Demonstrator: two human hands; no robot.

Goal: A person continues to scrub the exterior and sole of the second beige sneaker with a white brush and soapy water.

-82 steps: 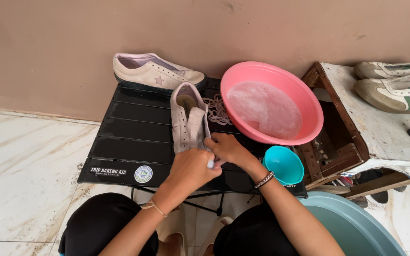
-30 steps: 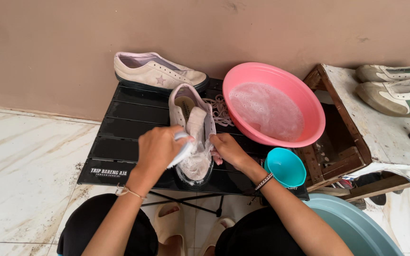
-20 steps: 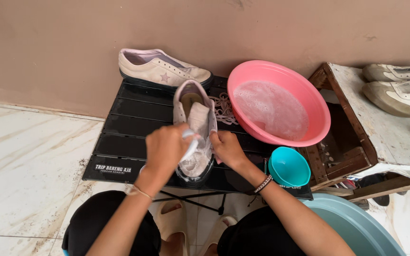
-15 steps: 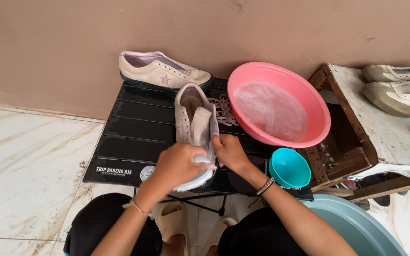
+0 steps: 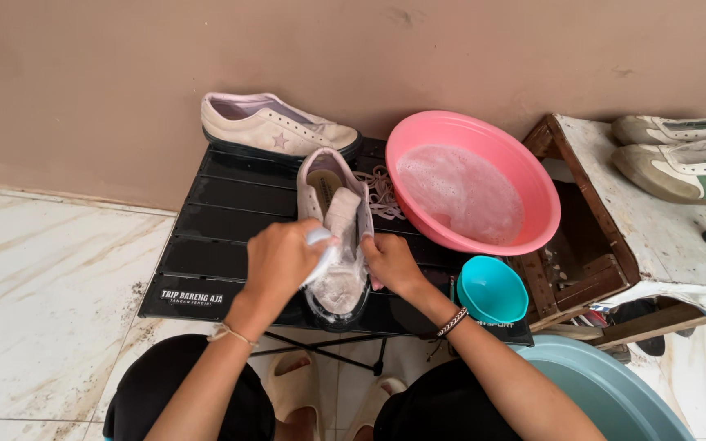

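The black slatted folding table [image 5: 230, 220] is carrying everything. Beyond the right hand [image 5: 391, 263], the round pink plastic basin [image 5: 471, 181] is holding foamy water. The pale lilac sneaker [image 5: 337, 237] is lying between both hands: the right is gripping its side to steady it, and the left hand [image 5: 281, 263] is closing around a small white brush [image 5: 319, 251].

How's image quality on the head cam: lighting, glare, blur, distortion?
Head view: soft even daylight, no hard shadows; faint sheen on the black table; slight blur on the left hand over the shoe, right hand sharper; mild wide-angle bending near the edges.
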